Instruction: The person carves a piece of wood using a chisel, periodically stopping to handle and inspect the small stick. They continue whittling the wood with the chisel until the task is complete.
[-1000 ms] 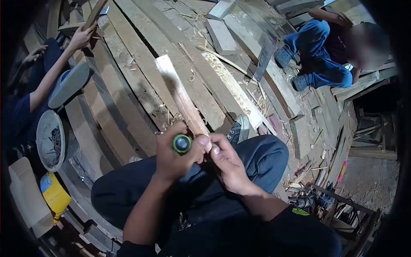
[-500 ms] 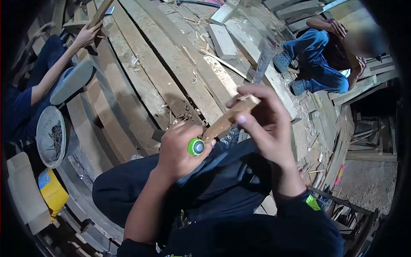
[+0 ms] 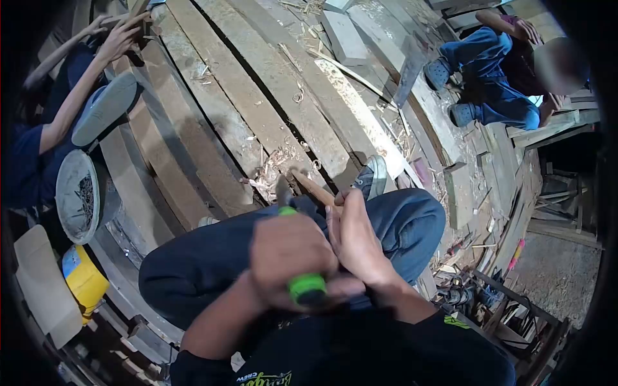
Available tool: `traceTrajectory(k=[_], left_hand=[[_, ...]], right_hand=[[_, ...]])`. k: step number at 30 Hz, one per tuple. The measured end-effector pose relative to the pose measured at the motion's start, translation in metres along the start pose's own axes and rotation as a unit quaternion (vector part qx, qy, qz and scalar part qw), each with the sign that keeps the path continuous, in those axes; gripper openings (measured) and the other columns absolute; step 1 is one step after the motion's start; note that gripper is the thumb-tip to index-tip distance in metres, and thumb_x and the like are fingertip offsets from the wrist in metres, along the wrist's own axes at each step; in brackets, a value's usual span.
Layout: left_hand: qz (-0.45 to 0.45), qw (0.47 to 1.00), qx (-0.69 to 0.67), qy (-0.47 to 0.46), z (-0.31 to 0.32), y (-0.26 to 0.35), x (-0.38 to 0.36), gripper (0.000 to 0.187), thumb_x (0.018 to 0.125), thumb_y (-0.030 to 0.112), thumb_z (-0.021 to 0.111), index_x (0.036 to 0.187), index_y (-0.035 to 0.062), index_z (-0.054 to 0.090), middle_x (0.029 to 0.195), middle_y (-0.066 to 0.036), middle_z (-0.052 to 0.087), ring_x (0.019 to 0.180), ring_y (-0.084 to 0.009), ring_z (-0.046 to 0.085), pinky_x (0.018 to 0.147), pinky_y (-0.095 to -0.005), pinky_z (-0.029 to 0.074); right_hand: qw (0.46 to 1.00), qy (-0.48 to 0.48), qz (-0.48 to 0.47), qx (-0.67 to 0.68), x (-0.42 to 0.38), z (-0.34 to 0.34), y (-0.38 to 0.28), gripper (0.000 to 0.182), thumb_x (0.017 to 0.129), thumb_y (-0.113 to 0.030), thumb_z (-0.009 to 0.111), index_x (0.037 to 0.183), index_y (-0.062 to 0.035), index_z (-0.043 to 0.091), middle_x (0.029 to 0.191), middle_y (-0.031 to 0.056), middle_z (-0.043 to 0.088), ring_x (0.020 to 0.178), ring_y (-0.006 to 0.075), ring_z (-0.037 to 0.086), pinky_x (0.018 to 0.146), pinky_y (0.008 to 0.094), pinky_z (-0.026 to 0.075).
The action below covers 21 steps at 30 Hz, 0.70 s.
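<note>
My left hand (image 3: 293, 257), blurred by motion, is closed around the green-and-black handle (image 3: 309, 289) of a tool. Part of what looks like its blade shows beyond the fist, beside the wood. My right hand (image 3: 360, 241) grips a narrow brown wood piece (image 3: 313, 188), whose far end points up and left over the floor planks. Both hands are close together above my lap, and the near end of the wood is hidden by them. Curled shavings (image 3: 277, 168) lie on the planks near the wood's tip.
At the left sit another person's arms (image 3: 71, 116), a bucket (image 3: 78, 196) holding small dark pieces, and a yellow container (image 3: 85, 280). A saw blade (image 3: 409, 74) stands beyond my shoe (image 3: 376, 177). Another person (image 3: 489, 77) crouches at the upper right.
My hands have come down toward my lap. The wood piece now points away from me, and the tool handle has moved down and nearer. The view has shifted slightly.
</note>
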<state>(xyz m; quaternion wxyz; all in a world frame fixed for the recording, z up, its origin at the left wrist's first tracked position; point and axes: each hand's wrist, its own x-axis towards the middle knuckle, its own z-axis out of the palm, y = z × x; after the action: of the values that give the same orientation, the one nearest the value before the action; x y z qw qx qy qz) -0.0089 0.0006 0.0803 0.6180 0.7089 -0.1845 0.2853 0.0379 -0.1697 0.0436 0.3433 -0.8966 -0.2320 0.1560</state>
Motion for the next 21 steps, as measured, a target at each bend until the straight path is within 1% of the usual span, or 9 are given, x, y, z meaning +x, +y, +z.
traceTrajectory(k=[4,5,7,8,11,13,15,16,21], left_hand=[[0.042,0.99,-0.093,-0.099,0.029,0.028,-0.017,0.047,0.079,0.049,0.08,0.072,0.0102,0.054,0.068,-0.001,0.046,0.058,-0.0188,0.052,0.053,-0.0317,0.041],[0.066,0.985,-0.117,-0.105,0.037,0.033,-0.022,0.045,0.079,0.048,0.079,0.077,0.01,0.054,0.069,-0.001,0.044,0.059,-0.0188,0.051,0.054,-0.0313,0.041],[0.093,0.979,-0.092,-0.159,0.033,0.039,-0.025,0.039,0.08,0.044,0.078,0.079,0.0084,0.062,0.073,-0.003,0.055,0.063,-0.0199,0.059,0.056,-0.0319,0.051],[0.091,0.979,-0.093,-0.155,0.031,0.041,-0.022,0.031,0.08,0.037,0.076,0.077,0.0094,0.062,0.073,-0.003,0.055,0.062,-0.0204,0.059,0.057,-0.0319,0.051],[0.034,0.988,-0.113,-0.099,0.031,0.038,-0.016,0.033,0.078,0.037,0.076,0.076,0.0114,0.055,0.068,-0.001,0.042,0.06,-0.0179,0.053,0.057,-0.0306,0.044],[0.011,0.987,-0.117,-0.11,0.026,0.045,-0.012,0.03,0.077,0.033,0.076,0.075,0.0116,0.055,0.068,-0.001,0.045,0.06,-0.018,0.053,0.056,-0.0312,0.045],[0.026,0.985,-0.113,-0.13,0.024,0.057,-0.007,0.028,0.079,0.033,0.075,0.073,0.0094,0.061,0.068,-0.002,0.054,0.058,-0.0208,0.059,0.055,-0.0322,0.051],[0.046,0.986,-0.117,-0.113,0.028,0.051,-0.009,0.031,0.074,0.033,0.078,0.074,0.012,0.055,0.07,-0.002,0.05,0.058,-0.0196,0.053,0.051,-0.0321,0.043],[-0.024,0.984,-0.141,-0.108,0.018,0.039,-0.007,0.025,0.072,0.031,0.074,0.074,0.0142,0.056,0.071,-0.001,0.048,0.063,-0.0184,0.056,0.056,-0.0305,0.045]], right_hand=[[0.995,-0.084,0.062,0.008,-0.002,-0.008,-0.01,0.035,0.095,-0.007,0.057,0.118,0.0052,0.033,0.099,0.0353,0.057,0.091,0.0561,0.06,0.077,0.0584,0.049],[0.994,-0.087,0.062,0.009,-0.003,-0.01,-0.007,0.035,0.095,-0.007,0.057,0.118,0.0052,0.033,0.099,0.0353,0.057,0.091,0.0561,0.06,0.077,0.0584,0.049],[0.994,-0.106,0.008,-0.008,-0.006,-0.01,-0.003,0.04,0.091,-0.007,0.057,0.119,0.005,0.031,0.096,0.0356,0.059,0.088,0.0558,0.061,0.075,0.0584,0.049],[0.996,-0.088,-0.022,-0.014,-0.007,-0.006,0.0,0.045,0.087,-0.006,0.058,0.12,0.0055,0.03,0.095,0.0355,0.059,0.087,0.0542,0.062,0.074,0.0572,0.05],[0.993,-0.114,0.019,-0.018,-0.007,-0.009,-0.007,0.049,0.085,-0.004,0.06,0.122,0.0057,0.029,0.096,0.0349,0.06,0.085,0.0526,0.064,0.073,0.0554,0.051],[0.99,-0.13,0.044,-0.037,-0.007,-0.009,-0.008,0.056,0.085,-0.004,0.062,0.127,0.0072,0.027,0.095,0.0342,0.061,0.085,0.0515,0.064,0.073,0.0541,0.052],[0.993,-0.108,-0.022,-0.039,-0.008,-0.009,-0.007,0.065,0.086,-0.007,0.062,0.135,0.0093,0.023,0.093,0.034,0.062,0.084,0.0505,0.065,0.072,0.0531,0.052],[0.993,-0.109,-0.02,-0.038,-0.009,-0.008,-0.006,0.065,0.086,-0.007,0.062,0.135,0.0093,0.023,0.093,0.034,0.062,0.084,0.0505,0.065,0.072,0.0531,0.052],[0.99,-0.135,0.002,-0.047,-0.011,-0.007,-0.002,0.088,0.087,-0.006,0.06,0.152,0.012,0.004,0.099,0.0349,0.063,0.085,0.0476,0.066,0.074,0.051,0.053]])
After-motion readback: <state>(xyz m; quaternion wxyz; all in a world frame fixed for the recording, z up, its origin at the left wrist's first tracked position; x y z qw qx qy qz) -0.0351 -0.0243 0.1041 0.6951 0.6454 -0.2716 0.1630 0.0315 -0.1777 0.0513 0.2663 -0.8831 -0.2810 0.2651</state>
